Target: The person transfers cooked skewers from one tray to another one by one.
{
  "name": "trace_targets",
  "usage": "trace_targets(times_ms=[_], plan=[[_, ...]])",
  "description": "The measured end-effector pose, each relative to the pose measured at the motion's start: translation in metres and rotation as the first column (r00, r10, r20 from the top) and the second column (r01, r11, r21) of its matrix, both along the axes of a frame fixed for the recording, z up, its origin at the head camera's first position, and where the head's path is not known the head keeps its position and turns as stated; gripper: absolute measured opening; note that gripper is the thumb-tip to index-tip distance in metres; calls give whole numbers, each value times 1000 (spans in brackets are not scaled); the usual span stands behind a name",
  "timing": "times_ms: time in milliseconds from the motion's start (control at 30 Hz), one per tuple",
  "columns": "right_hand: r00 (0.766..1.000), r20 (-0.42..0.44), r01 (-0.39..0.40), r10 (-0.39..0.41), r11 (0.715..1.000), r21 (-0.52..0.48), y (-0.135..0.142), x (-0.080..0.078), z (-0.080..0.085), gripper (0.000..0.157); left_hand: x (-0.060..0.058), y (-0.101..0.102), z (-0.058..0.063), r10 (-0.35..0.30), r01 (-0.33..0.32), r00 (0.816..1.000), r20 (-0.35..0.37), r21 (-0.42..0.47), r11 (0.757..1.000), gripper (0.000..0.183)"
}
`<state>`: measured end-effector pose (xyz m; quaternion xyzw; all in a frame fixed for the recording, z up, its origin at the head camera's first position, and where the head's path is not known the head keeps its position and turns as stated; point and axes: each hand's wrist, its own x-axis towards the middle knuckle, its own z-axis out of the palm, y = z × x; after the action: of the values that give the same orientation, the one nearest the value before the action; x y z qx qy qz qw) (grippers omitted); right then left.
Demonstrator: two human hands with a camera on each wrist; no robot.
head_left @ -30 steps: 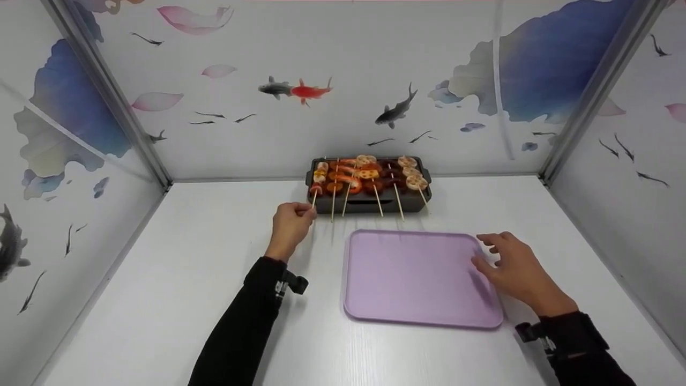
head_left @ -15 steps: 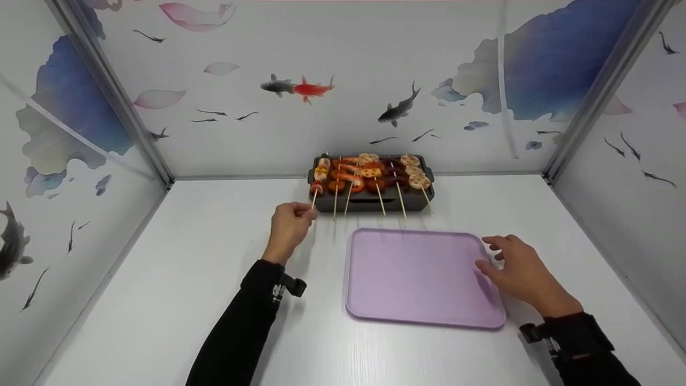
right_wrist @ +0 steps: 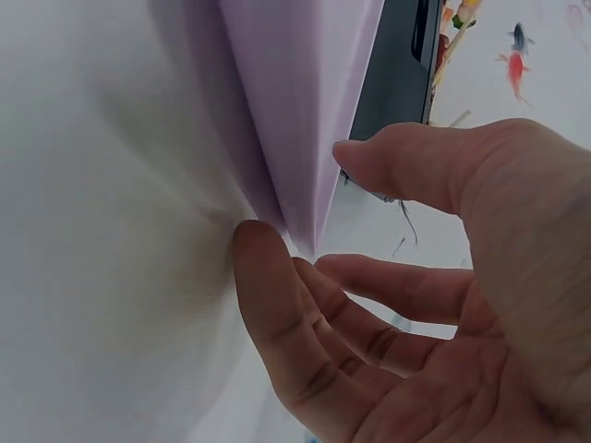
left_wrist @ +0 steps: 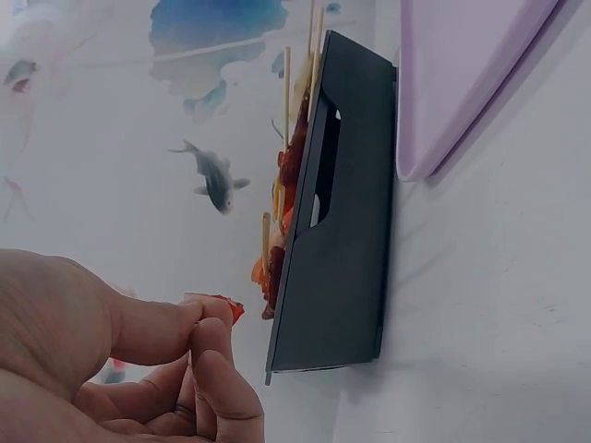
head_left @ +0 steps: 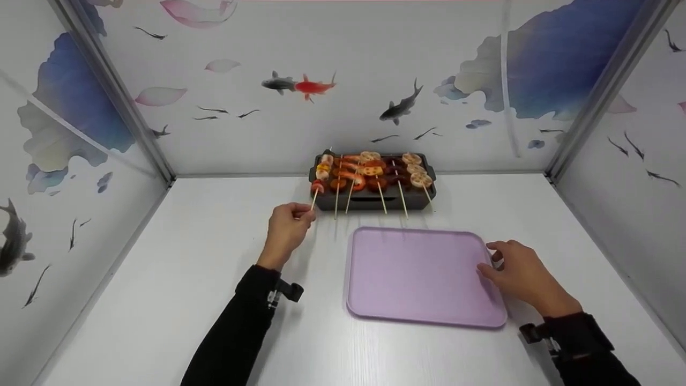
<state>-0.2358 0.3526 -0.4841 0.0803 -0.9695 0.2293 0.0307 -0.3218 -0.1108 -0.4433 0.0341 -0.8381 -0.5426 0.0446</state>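
Note:
My left hand [head_left: 288, 228] pinches the bare stick end of the leftmost skewer [head_left: 322, 173], which bears white, yellow and red pieces. That skewer tilts up, its far tip above the back left corner of the small black grill [head_left: 370, 202]. In the left wrist view only a red piece [left_wrist: 234, 307] of it shows past the fingertips. My right hand [head_left: 528, 273] is at the right edge of the lilac tray [head_left: 423, 279], fingers loosely bent. In the right wrist view the thumb [right_wrist: 369, 164] stands over the tray's side and the other fingers [right_wrist: 277, 295] lie by its edge.
Several more skewers, with shrimp [head_left: 353, 179], lotus-root slices [head_left: 415, 171] and dark pieces, lie across the grill, sticks toward me. White table top [head_left: 214, 257] surrounds the tray. A printed wall [head_left: 343, 118] stands right behind the grill.
The left skewer's far end has risen off the grill, my left hand keeping its pinch and drawing slightly back. My right hand stays by the tray's edge, its fingers a little closer together.

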Motion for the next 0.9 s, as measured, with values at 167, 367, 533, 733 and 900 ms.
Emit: trace_targets(times_ms=[167, 367, 533, 733, 900], plan=[[1000, 14, 0, 0, 1000, 12, -2, 0, 0, 52, 9, -1, 1, -7, 7, 1000, -29, 2, 1000, 19], [999, 37, 1, -2, 1000, 10, -2, -1, -1, 49, 20, -2, 1, -9, 9, 999, -31, 0, 1000, 14], [999, 46, 10, -11, 1000, 1, -1, -2, -2, 50, 28, -5, 1, -17, 17, 1000, -21, 5, 1000, 13], [999, 45, 4, -4, 1000, -11, -1, -1, -2, 49, 40, -8, 0, -36, 36, 999, -34, 5, 999, 16], [999, 49, -2, 2, 1000, -16, 0, -1, -2, 49, 51, -11, -1, -55, 55, 998, -26, 12, 998, 15]])
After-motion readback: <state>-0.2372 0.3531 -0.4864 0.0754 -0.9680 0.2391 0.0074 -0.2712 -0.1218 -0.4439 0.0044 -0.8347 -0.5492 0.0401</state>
